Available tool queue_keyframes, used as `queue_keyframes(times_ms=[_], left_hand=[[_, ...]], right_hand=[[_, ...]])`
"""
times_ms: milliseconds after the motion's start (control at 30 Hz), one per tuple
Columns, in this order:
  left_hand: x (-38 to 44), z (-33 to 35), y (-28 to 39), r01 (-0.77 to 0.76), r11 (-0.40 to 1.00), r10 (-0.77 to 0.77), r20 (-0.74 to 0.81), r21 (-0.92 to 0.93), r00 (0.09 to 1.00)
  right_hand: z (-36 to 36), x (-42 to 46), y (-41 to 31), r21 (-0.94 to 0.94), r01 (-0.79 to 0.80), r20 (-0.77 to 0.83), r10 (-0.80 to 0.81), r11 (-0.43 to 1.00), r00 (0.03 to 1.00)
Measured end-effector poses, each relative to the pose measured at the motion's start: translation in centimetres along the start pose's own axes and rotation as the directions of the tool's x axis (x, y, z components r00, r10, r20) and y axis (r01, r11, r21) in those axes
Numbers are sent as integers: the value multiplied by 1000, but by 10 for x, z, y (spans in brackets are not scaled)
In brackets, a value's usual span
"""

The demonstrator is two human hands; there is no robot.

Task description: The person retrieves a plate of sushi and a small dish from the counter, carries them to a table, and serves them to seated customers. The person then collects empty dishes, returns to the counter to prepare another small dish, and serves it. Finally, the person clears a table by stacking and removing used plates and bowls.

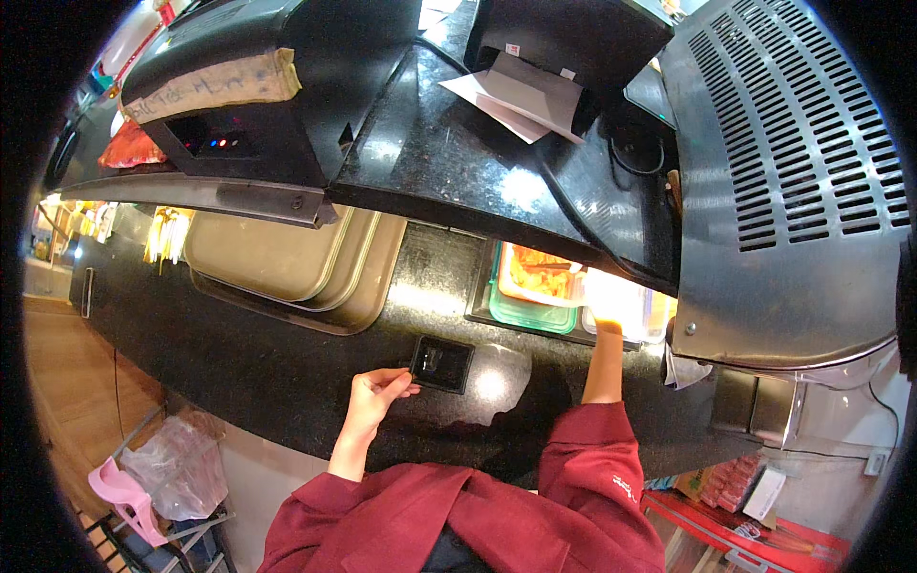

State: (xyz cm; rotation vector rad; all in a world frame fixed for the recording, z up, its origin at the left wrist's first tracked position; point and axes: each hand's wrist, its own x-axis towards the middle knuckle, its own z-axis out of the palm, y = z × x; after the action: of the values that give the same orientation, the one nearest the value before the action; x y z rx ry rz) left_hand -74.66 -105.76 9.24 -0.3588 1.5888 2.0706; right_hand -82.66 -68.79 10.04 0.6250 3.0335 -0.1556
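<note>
My left hand pinches the left edge of a small black rectangular dish, which rests on the dark speckled counter. Bright glare washes out much of my right hand, which reaches under the raised shelf. Its fingertips meet the end of a dark slender utensil, whose exact kind is unclear. This utensil lies over orange-red food in a plastic tub. Beneath that tub shows a green-rimmed container. Pale containers stand beside my right wrist, partly lost in the glare.
Stacked brown trays lie at the left under the shelf. Overhead at the right juts a slotted steel housing. A black machine with lit indicators and folded papers stand above. Wet patches shine near the dish.
</note>
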Motion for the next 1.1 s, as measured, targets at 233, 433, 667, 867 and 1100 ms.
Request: queue_keyframes(times_ms=[233, 433, 667, 867, 1100], left_hand=[[7, 1, 6, -5, 1000, 5, -7, 5, 1000], [9, 0, 11, -2, 1000, 3, -16, 20, 1000], [8, 1, 10, 3, 1000, -4, -41, -13, 999], [9, 3, 11, -25, 999, 25, -22, -38, 999], [8, 8, 10, -31, 1000, 31, -20, 4, 999]], right_hand=[[42, 38, 105, -76, 333, -31, -336, 940, 941], [18, 13, 24, 68, 140, -334, -110, 988, 936], [1, 18, -4, 38, 56, 225, -63, 998, 972], [91, 28, 43, 797, 104, -139, 12, 595, 990], [51, 31, 2, 201, 58, 147, -88, 978, 985]])
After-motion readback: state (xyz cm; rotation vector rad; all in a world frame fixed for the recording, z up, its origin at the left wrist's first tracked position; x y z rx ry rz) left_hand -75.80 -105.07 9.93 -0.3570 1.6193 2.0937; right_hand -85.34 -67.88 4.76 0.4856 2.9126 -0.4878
